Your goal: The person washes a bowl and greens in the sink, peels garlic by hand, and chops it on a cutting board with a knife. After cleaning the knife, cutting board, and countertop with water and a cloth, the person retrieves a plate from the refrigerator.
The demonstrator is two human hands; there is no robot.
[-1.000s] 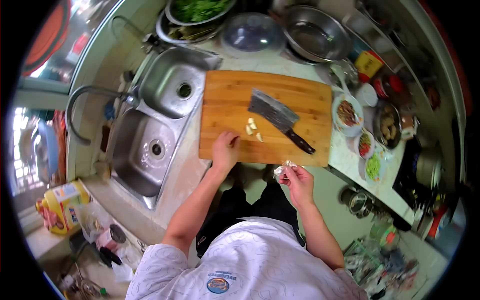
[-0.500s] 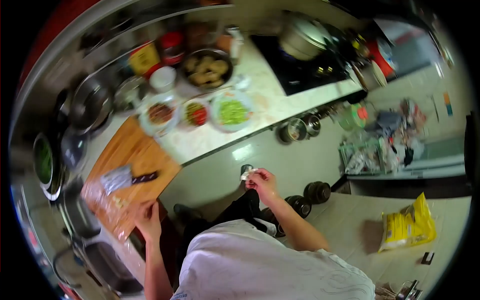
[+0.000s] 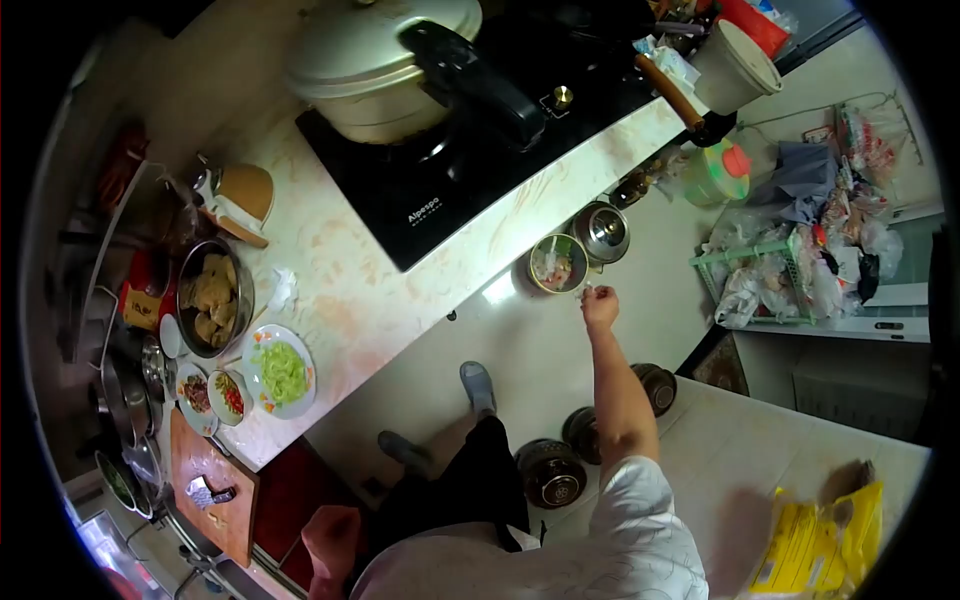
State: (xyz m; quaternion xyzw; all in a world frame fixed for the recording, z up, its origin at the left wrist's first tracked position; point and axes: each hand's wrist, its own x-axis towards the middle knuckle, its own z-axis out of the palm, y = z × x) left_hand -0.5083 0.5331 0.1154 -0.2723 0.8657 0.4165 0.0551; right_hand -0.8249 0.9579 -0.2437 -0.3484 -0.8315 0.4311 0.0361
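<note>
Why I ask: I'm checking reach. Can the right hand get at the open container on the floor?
Probably yes: the right hand hangs near the open container, with nothing visible between, though depth is uncertain.

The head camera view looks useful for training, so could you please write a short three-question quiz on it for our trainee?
1. True or false: the cleaver lies on the wooden cutting board.
2. Which of these is nearest the right hand?
A) the yellow bag
B) the open round container
C) the plate of shredded greens
3. Fill in the blank: the large lidded pot stands on the black ____.

Key: 1. True; 2. B; 3. cooktop
</note>
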